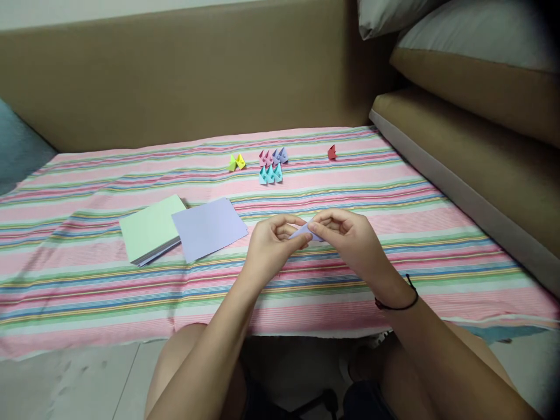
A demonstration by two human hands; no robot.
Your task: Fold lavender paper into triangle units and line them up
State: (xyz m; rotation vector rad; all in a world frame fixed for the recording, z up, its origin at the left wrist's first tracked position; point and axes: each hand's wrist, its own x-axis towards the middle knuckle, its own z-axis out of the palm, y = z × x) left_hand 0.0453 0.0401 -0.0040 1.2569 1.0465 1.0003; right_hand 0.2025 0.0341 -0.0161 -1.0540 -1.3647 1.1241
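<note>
A small folded piece of lavender paper [318, 232] is pinched between my two hands above the striped cloth. My left hand [276, 236] grips its left end, thumb on top. On the right end, the thumb and fingers of my right hand [345, 230] press the paper; a dark cord bracelet circles that wrist. The fingers hide part of the folds. Left of my hands lie flat lavender sheets [210, 229], their right edge close to my left hand. Beside them is a thick stack of paper with a light green sheet [153, 228] on top.
Small folded paper pieces stand farther back: yellow [240, 162] and lime, pink [265, 157], lavender [280, 155], turquoise [270, 174], and a red one [332, 152] apart at right. A padded backrest [196, 76] rises behind the cloth [131, 297]; cushions [472, 163] are stacked at right.
</note>
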